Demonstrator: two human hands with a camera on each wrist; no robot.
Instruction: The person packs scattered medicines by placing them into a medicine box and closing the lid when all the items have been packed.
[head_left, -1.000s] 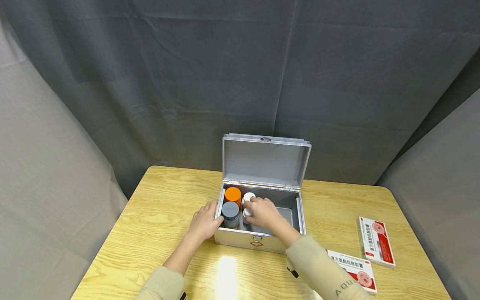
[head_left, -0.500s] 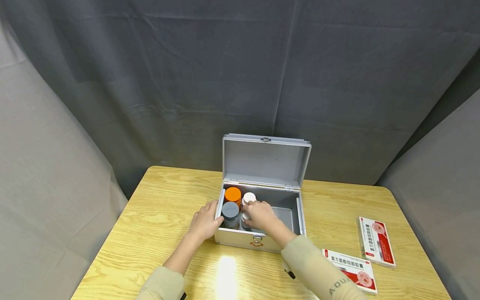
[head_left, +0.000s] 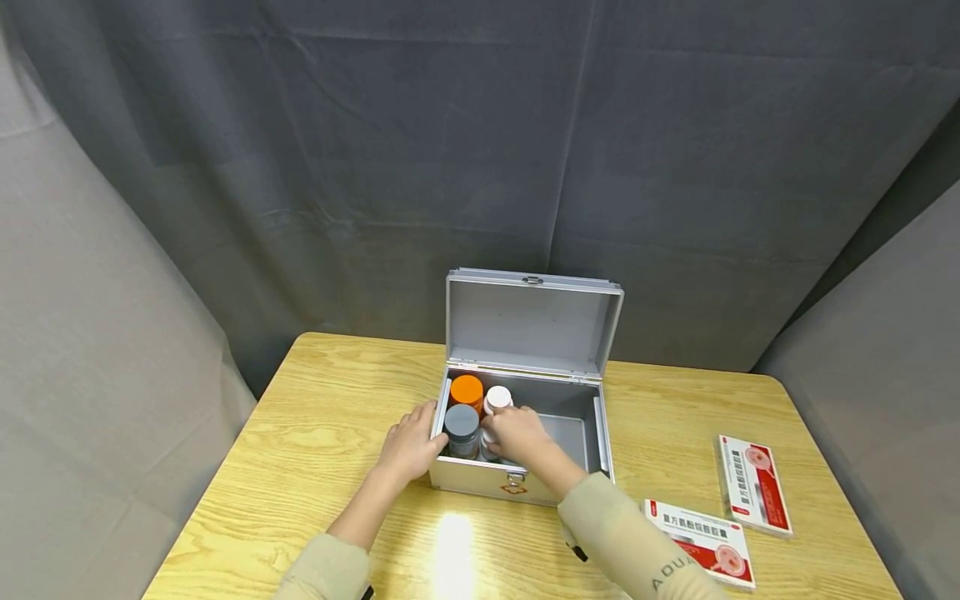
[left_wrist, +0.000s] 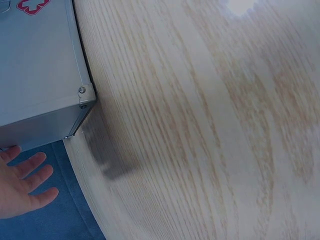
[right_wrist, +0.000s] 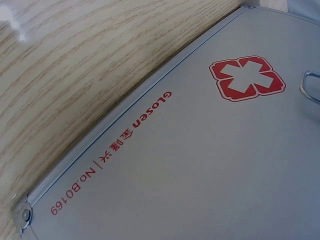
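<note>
A silver first-aid case (head_left: 480, 477) stands on the table with its lid (head_left: 532, 325) raised. Inside, at the left end, are a jar with an orange cap (head_left: 467, 389), a jar with a grey cap (head_left: 461, 422) and a bottle with a white cap (head_left: 498, 397). My right hand (head_left: 519, 435) reaches into the case and grips a second white bottle (head_left: 489, 446), mostly hidden under the fingers. My left hand (head_left: 408, 444) rests against the case's left wall, thumb at the rim; in the left wrist view its fingers (left_wrist: 37, 179) are spread and fairly straight.
Two red-and-white medicine boxes, one farther back (head_left: 753, 483) and one nearer (head_left: 705, 542), lie to the right of the case. The wooden table (head_left: 337, 400) ends at a grey curtain (head_left: 390, 167). Red lettering and a cross emblem (right_wrist: 247, 79) mark the case's front.
My right hand has shifted slightly left and toward the case's front wall, lower into the case with the white bottle. The left hand stays in place.
</note>
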